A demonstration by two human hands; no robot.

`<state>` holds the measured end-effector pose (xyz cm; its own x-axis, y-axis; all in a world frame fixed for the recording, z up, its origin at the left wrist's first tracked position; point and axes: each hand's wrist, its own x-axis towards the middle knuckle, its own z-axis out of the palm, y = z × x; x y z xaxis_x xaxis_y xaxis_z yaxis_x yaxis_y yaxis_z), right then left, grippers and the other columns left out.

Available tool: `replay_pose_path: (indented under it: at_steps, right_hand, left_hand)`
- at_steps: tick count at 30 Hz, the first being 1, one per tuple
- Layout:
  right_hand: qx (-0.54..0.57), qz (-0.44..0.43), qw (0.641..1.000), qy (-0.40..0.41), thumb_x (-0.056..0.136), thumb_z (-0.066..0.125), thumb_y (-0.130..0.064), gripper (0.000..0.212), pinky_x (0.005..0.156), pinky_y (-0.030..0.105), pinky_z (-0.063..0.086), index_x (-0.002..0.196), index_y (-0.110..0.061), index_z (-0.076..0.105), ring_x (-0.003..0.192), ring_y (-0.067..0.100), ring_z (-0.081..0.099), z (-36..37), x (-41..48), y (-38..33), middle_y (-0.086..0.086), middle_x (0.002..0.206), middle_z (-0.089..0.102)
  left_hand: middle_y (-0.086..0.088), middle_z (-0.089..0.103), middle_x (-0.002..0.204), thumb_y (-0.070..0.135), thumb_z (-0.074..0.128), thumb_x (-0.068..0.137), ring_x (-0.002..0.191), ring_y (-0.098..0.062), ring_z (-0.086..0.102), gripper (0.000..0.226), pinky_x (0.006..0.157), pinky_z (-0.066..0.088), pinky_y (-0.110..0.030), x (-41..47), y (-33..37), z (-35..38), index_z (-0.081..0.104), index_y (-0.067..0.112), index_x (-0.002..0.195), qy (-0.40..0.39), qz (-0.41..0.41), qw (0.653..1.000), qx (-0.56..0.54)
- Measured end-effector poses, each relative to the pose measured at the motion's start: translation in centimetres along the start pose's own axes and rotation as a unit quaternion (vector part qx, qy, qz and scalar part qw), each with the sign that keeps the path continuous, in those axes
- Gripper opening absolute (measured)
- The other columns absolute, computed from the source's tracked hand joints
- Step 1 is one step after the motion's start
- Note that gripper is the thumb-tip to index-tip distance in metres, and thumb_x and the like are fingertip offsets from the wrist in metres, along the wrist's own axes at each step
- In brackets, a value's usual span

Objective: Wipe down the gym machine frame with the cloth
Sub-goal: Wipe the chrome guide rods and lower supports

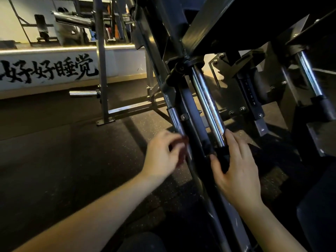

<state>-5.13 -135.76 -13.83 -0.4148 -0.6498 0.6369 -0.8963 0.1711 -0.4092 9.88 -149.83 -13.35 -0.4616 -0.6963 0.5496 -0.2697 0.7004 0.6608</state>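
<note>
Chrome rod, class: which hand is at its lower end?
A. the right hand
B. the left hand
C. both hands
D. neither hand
A: the right hand has its fingertips at the foot of the chrome rod, while the left hand is at the grey bar beside it.
</note>
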Motion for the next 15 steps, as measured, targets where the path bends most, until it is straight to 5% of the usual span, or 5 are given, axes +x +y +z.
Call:
replay_pose_path:
  at_steps: [5,10,12,15]
  right_hand:
    - [0.009,-0.004,1.000,-0.001,0.094,0.065,-0.031,0.072,0.106,0.036,0.044,0.157,-0.014,0.034,0.134,0.019,0.046,0.0,-0.1,0.2,0.006,0.148,0.045]
    - [-0.001,-0.015,1.000,0.006,0.093,0.063,-0.029,0.071,0.102,0.038,0.048,0.156,-0.014,0.035,0.132,0.023,0.049,0.1,-0.1,0.3,0.009,0.150,0.043]
    - [0.006,-0.013,1.000,0.005,0.093,0.063,-0.027,0.071,0.099,0.040,0.053,0.157,-0.016,0.035,0.130,0.026,0.052,0.0,-0.1,0.4,0.009,0.152,0.041]
    - [0.018,-0.008,1.000,0.002,0.093,0.065,-0.024,0.072,0.090,0.037,0.057,0.158,-0.021,0.033,0.126,0.023,0.056,0.0,-0.1,0.7,0.006,0.153,0.039]
  left_hand:
    - [0.009,0.064,0.117,0.022,0.070,0.095,0.113,-0.008,0.059,0.026,0.102,0.053,-0.038,8.0,-0.4,-2.3,0.068,0.024,0.121,0.110,-0.050,0.993,0.008]
    - [0.014,0.057,0.109,0.024,0.068,0.095,0.104,-0.003,0.053,0.021,0.095,0.050,-0.029,0.9,-0.9,-0.2,0.071,0.025,0.116,-0.095,0.137,0.981,0.097]
    - [0.015,0.056,0.109,0.026,0.068,0.096,0.104,-0.002,0.052,0.023,0.096,0.049,-0.029,-0.1,-0.5,0.2,0.071,0.028,0.118,-0.134,0.141,0.974,0.120]
    - [0.012,0.058,0.112,0.028,0.066,0.097,0.104,-0.006,0.058,0.021,0.096,0.053,-0.035,3.8,-0.5,-0.7,0.069,0.028,0.118,-0.018,0.045,0.996,0.077]
